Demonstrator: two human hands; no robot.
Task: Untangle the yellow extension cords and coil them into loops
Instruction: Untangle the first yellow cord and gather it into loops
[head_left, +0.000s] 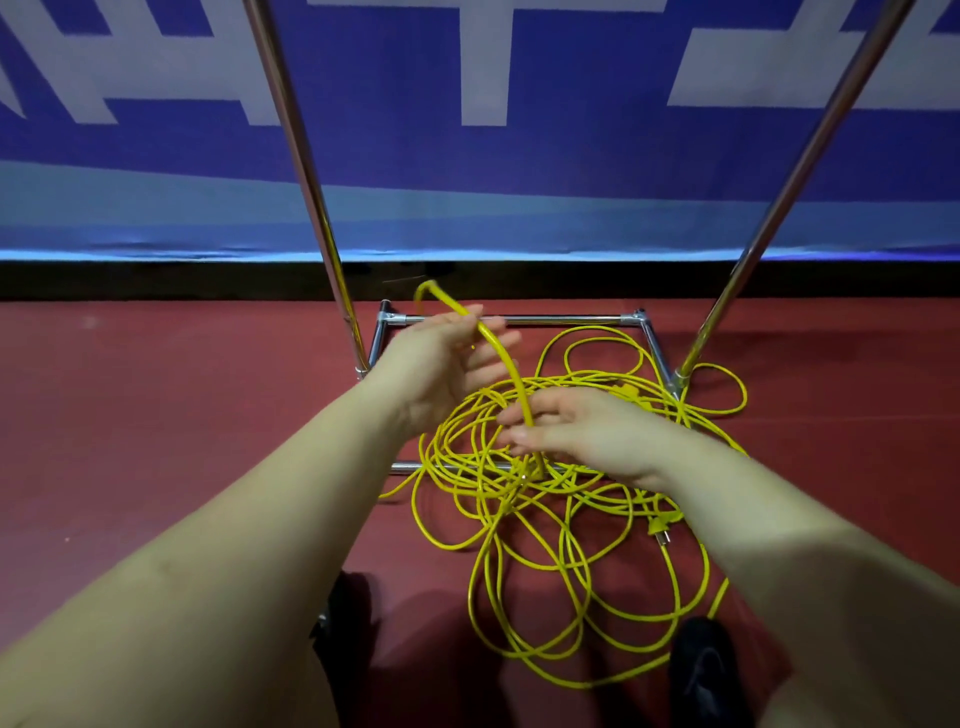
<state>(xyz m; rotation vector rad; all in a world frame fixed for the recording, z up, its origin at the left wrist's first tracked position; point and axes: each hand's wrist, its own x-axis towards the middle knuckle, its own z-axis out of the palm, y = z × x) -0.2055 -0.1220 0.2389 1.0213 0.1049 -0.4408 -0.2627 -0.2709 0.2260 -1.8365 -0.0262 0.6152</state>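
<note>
Standing over red floor (156, 415), dark shoes (704, 670) at the bottom edge. Tangled yellow extension cords (545, 519) sprawl on the floor, over the chrome rack base (519, 319), a plug (660, 527) at right. Right hand (576, 431) pinches a raised cord strand (511, 371). Left hand (447, 358) higher, fingers loosely extended, strand passing across them; firm grip cannot be told. Beyond: blue and white banner (467, 156).
</note>
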